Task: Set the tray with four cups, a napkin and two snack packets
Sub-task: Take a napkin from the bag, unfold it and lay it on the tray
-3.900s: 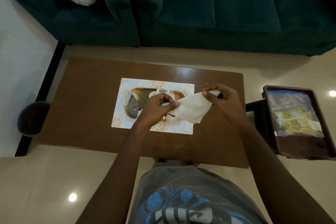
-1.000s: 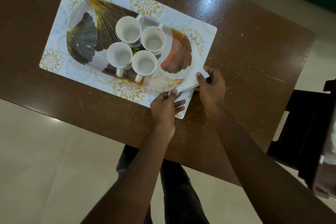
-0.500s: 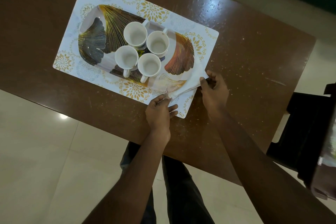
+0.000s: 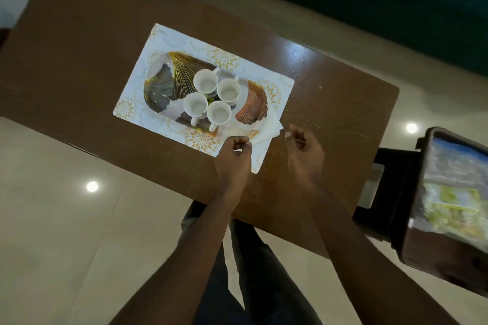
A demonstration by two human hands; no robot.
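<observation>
Four white cups (image 4: 211, 97) are being kept clustered in the middle of the tray (image 4: 163, 84), handles turned outward, probably so that both tray ends are left free for the other items. The tray is being carried by a patterned placemat (image 4: 137, 87) on the brown tabletop (image 4: 79, 47). The folded white napkin (image 4: 269, 128) is being left at the tray's near right end, partly on the rim and partly overhanging the placemat; likely tucked there to be kept clear of the cups. The left hand (image 4: 233, 158) is being held just beside the napkin's near edge, its fingers (image 4: 240, 141) curled loosely inward; whether the napkin edge is being touched cannot be told, nothing is clearly being pinched. The right hand (image 4: 303, 149) is being held over bare tabletop, apart from the napkin, fingers half-curled and holding nothing. The snack packets (image 4: 454, 192) are being kept in a second dark tray (image 4: 422, 245) on a stand to the right, well apart from the tabletop, blurred. Cups and napkin are judged done; the packets are judged as the remaining step, so a reach to the right is being expected next.
</observation>
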